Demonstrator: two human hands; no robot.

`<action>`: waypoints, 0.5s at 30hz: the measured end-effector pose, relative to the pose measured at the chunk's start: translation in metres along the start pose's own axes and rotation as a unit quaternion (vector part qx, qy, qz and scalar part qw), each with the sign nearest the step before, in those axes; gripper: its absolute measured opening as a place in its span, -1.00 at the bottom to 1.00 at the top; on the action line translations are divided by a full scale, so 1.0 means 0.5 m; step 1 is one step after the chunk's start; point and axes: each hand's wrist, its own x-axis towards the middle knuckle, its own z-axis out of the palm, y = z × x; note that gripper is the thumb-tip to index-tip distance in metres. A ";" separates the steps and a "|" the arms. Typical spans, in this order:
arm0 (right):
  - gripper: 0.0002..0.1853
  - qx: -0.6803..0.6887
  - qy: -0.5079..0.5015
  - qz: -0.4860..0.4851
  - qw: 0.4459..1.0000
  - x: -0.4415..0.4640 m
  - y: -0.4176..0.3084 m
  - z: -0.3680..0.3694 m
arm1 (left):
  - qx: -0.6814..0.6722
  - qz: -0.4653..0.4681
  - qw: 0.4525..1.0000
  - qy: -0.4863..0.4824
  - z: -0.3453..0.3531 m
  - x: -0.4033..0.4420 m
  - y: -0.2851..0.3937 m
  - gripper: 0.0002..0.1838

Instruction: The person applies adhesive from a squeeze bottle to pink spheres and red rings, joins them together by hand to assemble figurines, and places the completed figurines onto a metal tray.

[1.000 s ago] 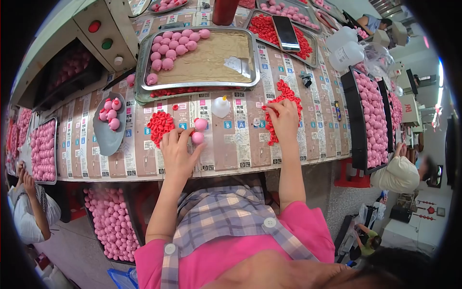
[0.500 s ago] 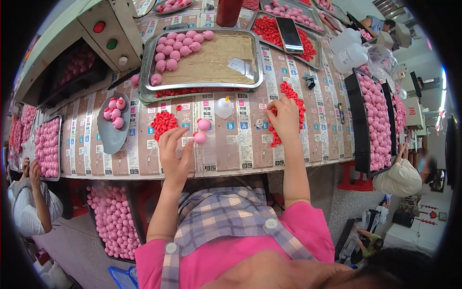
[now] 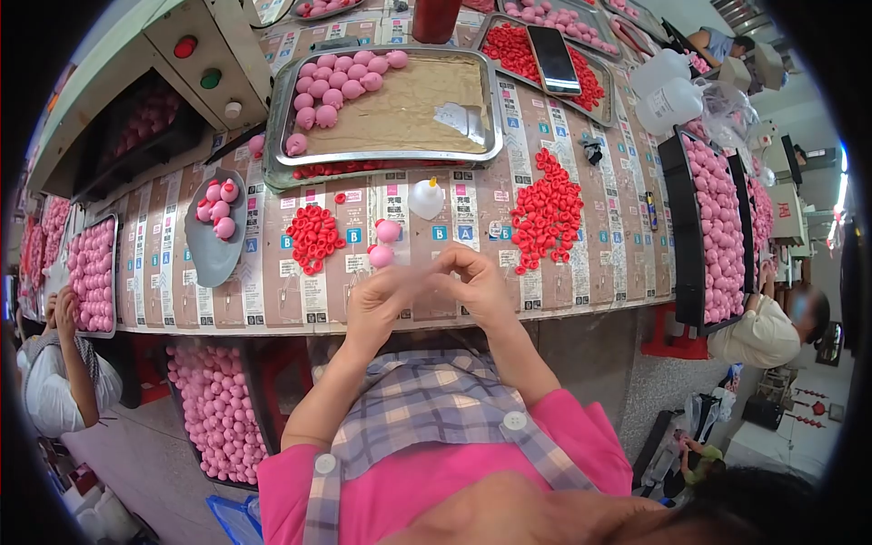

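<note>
While a pair of pink balls [image 3: 382, 249] sat on the table just beyond the left hand [image 3: 377, 295], the right hand [image 3: 480, 283] was brought close to the left near the table's front edge. The right thumb and forefinger were almost closed; the left fingers were bunched and blurred, and I could not tell whether either hand held anything. Both balls showed a touch of red, as did those on the grey plate [image 3: 213, 262]. Much seemed left, to judge by the loose red rings lying in a left heap [image 3: 313, 241] and a right heap [image 3: 547, 213]. Farther back, the metal tray [image 3: 391, 157] looked less than half filled (brown lining lay bare across the rest). Blue squares lettered A and B repeated over the table covering [image 3: 618, 268], among smaller print I could not read. Writing on the white jug [image 3: 670, 107] was likewise too small.
</note>
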 end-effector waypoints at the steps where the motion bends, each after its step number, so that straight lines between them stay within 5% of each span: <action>1: -0.89 -0.038 0.010 -0.013 0.999 0.000 -0.003 0.002 | -0.018 -0.011 1.000 0.006 0.001 0.000 -0.002 -0.81; 6: -0.82 -0.087 0.062 -0.062 0.992 0.011 0.001 0.009 | -0.159 -0.051 0.985 0.045 0.000 0.007 -0.003 -0.84; 9: -0.69 -0.183 0.181 -0.107 0.960 0.060 -0.007 -0.016 | -0.257 -0.080 0.961 0.061 -0.009 0.008 0.006 -0.84; 12: -0.54 -0.319 0.179 -0.227 0.903 0.124 -0.006 -0.026 | -0.322 -0.104 0.939 0.062 -0.016 0.008 0.009 -0.82; 15: -0.60 -0.289 0.104 -0.146 0.941 0.153 0.029 -0.027 | -0.365 -0.118 0.922 0.055 -0.019 0.007 0.012 -0.81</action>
